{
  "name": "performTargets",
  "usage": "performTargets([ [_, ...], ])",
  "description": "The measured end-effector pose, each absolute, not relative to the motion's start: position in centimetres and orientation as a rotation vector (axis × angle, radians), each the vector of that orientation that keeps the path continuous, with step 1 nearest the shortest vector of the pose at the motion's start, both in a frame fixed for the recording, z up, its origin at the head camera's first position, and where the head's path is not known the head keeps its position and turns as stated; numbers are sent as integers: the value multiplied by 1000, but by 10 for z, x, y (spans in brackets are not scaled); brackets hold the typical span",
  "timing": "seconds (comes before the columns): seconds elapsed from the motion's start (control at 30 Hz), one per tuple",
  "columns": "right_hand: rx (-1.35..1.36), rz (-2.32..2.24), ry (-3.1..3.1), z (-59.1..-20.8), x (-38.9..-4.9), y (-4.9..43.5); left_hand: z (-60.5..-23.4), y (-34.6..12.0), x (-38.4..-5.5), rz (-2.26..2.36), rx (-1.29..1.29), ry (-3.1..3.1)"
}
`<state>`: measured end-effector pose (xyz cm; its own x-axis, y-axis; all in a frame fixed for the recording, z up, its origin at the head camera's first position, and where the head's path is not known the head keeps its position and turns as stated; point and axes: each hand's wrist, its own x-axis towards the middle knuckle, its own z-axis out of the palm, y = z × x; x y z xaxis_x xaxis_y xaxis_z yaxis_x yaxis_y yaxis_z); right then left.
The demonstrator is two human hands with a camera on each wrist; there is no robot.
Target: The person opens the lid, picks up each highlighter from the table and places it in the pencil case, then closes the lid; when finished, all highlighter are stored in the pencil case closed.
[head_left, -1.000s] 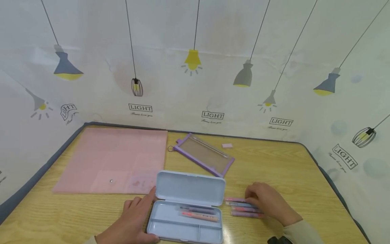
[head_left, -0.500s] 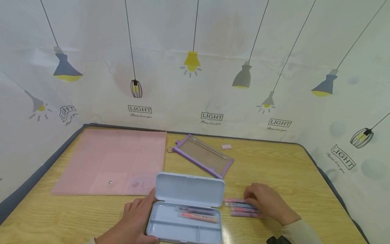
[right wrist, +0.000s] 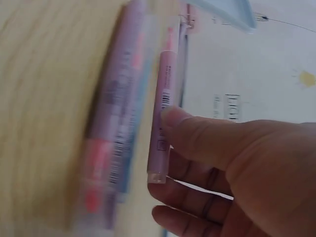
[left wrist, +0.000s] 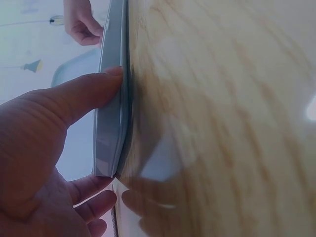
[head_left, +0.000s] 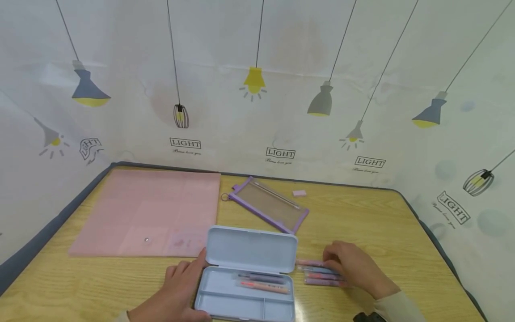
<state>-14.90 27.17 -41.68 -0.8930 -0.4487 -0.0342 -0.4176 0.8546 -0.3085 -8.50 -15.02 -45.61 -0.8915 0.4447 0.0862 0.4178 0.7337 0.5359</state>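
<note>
My left hand (head_left: pixel 177 290) holds the left end of a light blue pencil case (head_left: pixel 229 304), thumb along its front side and fingers round its end. The case's lid (head_left: pixel 251 249) stands raised at the back. In the long compartment lie two markers, one dark purple and one peach highlighter (head_left: pixel 265 287). To the right of the case, my right hand (head_left: pixel 356 268) pinches a pink-purple highlighter (right wrist: pixel 163 84) between thumb and fingers. Several more highlighters (head_left: pixel 325 282) lie side by side on the table under that hand, partly covered by it in the head view.
A pink folder (head_left: pixel 157 201) with a snap button lies at the back left. Behind the case are a purple-edged mesh pouch (head_left: pixel 261 205) with a clear stick in it and a small pink eraser (head_left: pixel 299 193). A lamp-print curtain (head_left: pixel 225 89) borders the wooden table (head_left: pixel 374 219).
</note>
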Motion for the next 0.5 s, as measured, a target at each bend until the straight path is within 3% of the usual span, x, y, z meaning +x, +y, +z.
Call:
performTargets([
  [0.3, -750, -605, 2848, -380, -131, 277, -453, -148, -83, 905, 727, 2890],
  [0.5, -907, -587, 2780, -370, -116, 241, -453, -148, -84, 870, 712, 2899],
])
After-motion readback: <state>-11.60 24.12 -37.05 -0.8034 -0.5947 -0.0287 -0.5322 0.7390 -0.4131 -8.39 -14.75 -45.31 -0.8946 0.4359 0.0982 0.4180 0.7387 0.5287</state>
